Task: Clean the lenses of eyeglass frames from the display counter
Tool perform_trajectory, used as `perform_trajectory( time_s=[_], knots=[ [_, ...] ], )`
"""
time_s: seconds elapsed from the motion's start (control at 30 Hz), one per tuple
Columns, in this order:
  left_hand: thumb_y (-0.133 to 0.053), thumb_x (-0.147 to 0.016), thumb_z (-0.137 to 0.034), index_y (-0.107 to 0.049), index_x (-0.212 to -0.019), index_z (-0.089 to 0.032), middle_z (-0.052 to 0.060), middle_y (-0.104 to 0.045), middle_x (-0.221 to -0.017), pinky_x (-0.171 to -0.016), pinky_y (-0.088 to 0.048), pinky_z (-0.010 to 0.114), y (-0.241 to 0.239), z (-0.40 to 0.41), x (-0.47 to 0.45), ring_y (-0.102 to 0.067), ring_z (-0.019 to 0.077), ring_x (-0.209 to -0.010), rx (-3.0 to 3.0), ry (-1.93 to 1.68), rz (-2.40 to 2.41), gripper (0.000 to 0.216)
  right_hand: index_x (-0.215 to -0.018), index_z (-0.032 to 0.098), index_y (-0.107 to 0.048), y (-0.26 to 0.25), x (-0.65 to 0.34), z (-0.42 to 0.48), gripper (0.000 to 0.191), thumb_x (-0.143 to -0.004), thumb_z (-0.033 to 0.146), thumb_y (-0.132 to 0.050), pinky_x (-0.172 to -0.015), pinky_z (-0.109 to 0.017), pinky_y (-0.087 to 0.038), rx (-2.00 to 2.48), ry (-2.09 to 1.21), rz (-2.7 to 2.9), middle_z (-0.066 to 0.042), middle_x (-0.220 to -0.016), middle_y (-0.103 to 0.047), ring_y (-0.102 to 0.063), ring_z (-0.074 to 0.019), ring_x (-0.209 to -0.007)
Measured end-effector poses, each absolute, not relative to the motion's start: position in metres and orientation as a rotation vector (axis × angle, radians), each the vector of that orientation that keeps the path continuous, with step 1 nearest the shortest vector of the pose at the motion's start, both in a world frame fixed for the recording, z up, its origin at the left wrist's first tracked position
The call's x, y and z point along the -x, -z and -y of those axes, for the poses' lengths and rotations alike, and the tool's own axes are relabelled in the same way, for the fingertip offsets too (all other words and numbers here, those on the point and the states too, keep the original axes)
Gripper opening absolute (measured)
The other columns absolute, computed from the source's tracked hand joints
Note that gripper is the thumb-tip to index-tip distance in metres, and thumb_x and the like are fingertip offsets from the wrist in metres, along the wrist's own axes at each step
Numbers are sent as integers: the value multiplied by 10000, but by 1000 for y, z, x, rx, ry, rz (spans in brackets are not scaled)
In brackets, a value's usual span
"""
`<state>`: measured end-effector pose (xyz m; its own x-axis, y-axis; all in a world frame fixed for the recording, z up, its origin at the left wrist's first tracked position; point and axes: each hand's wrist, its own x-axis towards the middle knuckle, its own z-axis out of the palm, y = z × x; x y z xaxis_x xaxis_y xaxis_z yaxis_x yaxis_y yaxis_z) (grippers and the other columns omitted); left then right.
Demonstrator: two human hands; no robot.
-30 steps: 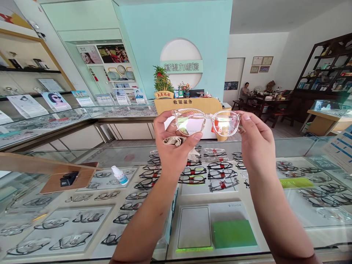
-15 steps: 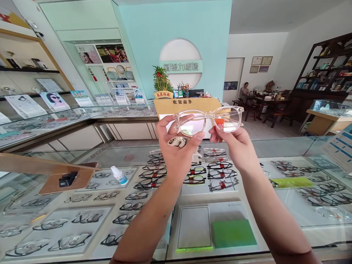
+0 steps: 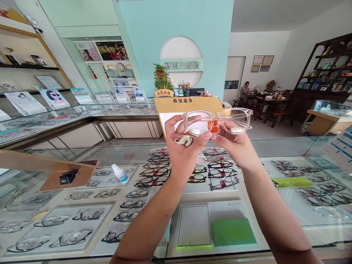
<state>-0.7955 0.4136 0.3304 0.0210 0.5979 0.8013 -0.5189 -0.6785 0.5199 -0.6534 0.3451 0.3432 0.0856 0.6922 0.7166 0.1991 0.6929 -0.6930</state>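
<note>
A pair of clear-framed eyeglasses (image 3: 217, 114) is held up over the glass counter, lenses facing me. My left hand (image 3: 180, 156) is closed on its left side, thumb at the lower rim. A crumpled pale cloth (image 3: 184, 140) is tucked in that same hand, and part of it hangs below the palm. My right hand (image 3: 240, 148) is closed at the lower rim of the right lens, its thumb tip close to the left thumb. Some right fingers are hidden behind the lens. An orange tag (image 3: 213, 126) shows near the bridge.
Under the glass counter (image 3: 126, 256) lie several rows of eyeglasses (image 3: 221, 172) and a green block (image 3: 233, 232). A white spray bottle (image 3: 120, 173) and a wooden stand (image 3: 68, 176) are at the left. Farther back, a person (image 3: 245, 90) sits by a table.
The eyeglasses and my left hand have shifted slightly right. My right thumb has moved left along the lower rim, closer to my left thumb. The orange tag shows more clearly.
</note>
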Motion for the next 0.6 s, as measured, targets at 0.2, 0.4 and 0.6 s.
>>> perform_trajectory(
  time_s=[0.2,0.4,0.6],
  knots=[
    [-972,-794,-552,-684,-1109,-234,27,-806,-1062,-394,-353,174,-345,-404,804,-476,14,-488,-1123,-1216,-145,532,-1213,361,-816,-341,634,-346,308,-913,408,-866,-1018,-479,-633,678,-252,1488,-24,-1318,-788,-728,-262,-1228],
    [-830,-951,-536,-738,-992,-152,41,-789,-883,-333,-282,108,-354,-407,806,-368,-21,-394,-804,-680,-158,398,-1183,419,-835,-342,631,-349,280,-907,435,-877,-1069,-524,-615,684,-111,1469,-8,-1306,-795,-715,-275,-1291],
    [-704,-1034,-583,-759,-1022,-151,52,-766,-792,-306,-301,119,-353,-410,802,-395,8,-347,-668,-501,-176,436,-970,385,-862,-346,631,-344,120,-892,469,-895,-1181,-615,-533,735,-16,1459,-18,-1127,-831,-730,-306,-1286]
  ],
)
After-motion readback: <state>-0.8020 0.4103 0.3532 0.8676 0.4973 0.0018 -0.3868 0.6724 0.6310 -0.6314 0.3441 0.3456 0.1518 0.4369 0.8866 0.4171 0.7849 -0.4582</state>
